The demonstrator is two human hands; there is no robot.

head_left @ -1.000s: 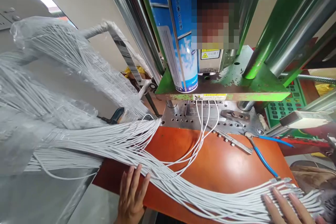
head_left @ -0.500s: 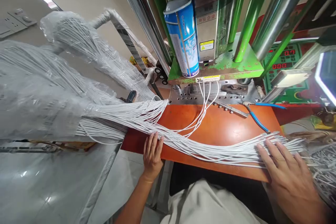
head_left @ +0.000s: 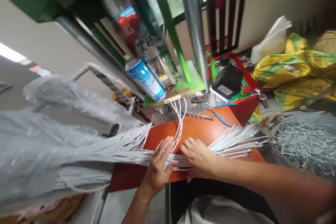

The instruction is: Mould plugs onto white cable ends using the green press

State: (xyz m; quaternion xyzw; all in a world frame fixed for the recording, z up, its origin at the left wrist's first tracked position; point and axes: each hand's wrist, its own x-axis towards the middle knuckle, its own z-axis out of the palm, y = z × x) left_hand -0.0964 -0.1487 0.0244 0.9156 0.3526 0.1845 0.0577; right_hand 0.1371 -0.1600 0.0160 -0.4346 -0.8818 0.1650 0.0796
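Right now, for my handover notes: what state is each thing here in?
White cables: loose, fanned across the orange bench top.
Left hand: open on the cables.
Right hand: curled over the cables.
Plastic wrap: around the cables at left.
Spray can: on the green machine plate.
Blue-handled pliers: on the bench.
Round tub: full of short white pieces.

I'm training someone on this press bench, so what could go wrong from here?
The white cables under the left hand and right hand include strands running up into the steel mould plate, so a sharp tug might drag those strands out of position. The blue-handled pliers lie close to the fanned cable ends and could perhaps snag them or get swept along.
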